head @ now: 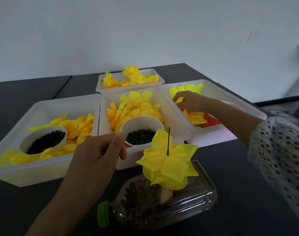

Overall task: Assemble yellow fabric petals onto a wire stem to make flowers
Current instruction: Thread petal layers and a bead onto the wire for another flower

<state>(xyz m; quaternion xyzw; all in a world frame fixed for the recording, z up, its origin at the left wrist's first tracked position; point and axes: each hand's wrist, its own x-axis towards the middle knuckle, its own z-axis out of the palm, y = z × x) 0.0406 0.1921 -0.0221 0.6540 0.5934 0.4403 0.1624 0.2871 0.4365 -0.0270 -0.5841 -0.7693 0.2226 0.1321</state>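
A part-built yellow flower (169, 166) rests on a clear plastic bottle (188, 201), its black wire stem (168, 140) poking straight up through the petals. My left hand (101, 154) hovers left of the flower without touching it. Its fingers are curled with the thumb against the forefinger, and I cannot make out anything between them. My right hand (189, 102) reaches into the right white bin (230, 96), and its bent fingertips pinch a yellow petal (179, 100) from the pile there.
White bins of loose yellow petals stand at the left (43, 106) and the middle (176, 116), each with a paper cup (142, 121) of dark green pieces. A far bin (128, 90) holds finished flowers. The green-capped bottle lies on its side on the dark table.
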